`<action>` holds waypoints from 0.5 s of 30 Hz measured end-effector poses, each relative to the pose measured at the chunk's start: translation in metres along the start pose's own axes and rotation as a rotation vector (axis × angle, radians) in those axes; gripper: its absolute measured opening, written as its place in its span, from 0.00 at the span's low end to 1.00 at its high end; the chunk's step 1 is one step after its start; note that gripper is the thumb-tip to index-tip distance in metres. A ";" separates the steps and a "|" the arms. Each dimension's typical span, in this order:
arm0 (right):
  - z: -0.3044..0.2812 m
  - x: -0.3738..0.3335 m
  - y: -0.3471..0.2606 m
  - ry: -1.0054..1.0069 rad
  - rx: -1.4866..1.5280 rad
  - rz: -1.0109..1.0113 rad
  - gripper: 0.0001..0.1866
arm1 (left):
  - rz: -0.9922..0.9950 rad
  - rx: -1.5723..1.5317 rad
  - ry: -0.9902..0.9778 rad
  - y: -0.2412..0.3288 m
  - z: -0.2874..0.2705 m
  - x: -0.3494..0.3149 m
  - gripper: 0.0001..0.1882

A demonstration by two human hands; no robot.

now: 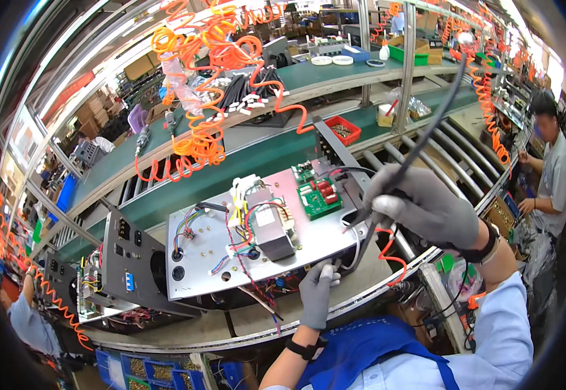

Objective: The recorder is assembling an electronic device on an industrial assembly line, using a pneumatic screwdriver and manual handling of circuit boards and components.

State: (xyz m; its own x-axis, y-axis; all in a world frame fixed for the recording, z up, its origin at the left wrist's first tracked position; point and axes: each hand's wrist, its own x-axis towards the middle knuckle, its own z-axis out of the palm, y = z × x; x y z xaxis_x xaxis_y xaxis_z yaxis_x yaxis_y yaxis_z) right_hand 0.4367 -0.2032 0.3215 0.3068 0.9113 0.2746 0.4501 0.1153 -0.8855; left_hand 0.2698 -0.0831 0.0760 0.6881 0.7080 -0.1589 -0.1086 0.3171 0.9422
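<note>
My right hand (pixel 419 207), in a grey glove, is closed around a long black cable (pixel 431 127) that rises toward the upper right. It hovers over the right end of a metal chassis (pixel 195 263). My left hand (pixel 317 294), also gloved, is at the chassis's near edge with its fingers curled. What they pinch is hidden. A pale wire (pixel 359 247) loops down close to those fingers. On the chassis sit a transformer (pixel 273 234), a green circuit board (pixel 319 201) with red parts, and several coloured wires (pixel 192 224).
A second dark chassis (pixel 127 260) stands to the left. Orange coiled hoses (pixel 198 140) hang over the green conveyor (pixel 143 211). A red bin (pixel 343 130) lies behind, by the rollers (pixel 449 159). One person (pixel 550 172) works at right, another (pixel 32 325) at far left.
</note>
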 end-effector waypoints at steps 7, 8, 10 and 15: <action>0.024 0.067 0.003 -0.225 -0.669 0.129 0.08 | 0.258 0.856 -0.338 -0.090 -0.004 0.079 0.17; 0.027 0.072 0.007 -0.261 -0.649 0.186 0.08 | 0.359 1.064 -0.386 -0.100 0.004 0.090 0.18; 0.032 0.083 0.014 -0.332 -0.753 0.192 0.07 | 0.635 1.214 -0.400 -0.113 0.017 0.109 0.19; 0.033 0.107 0.025 -0.508 -0.668 0.368 0.07 | 0.454 0.762 -0.408 -0.136 0.032 0.131 0.19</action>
State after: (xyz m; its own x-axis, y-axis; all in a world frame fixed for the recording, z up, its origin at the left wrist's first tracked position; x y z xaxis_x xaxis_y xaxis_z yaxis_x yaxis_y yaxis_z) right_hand 0.4526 -0.0901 0.3165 0.1922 0.9279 -0.3196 0.8371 -0.3249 -0.4401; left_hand 0.3975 -0.0539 -0.0632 0.9065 0.3438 0.2452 -0.0301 -0.5264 0.8497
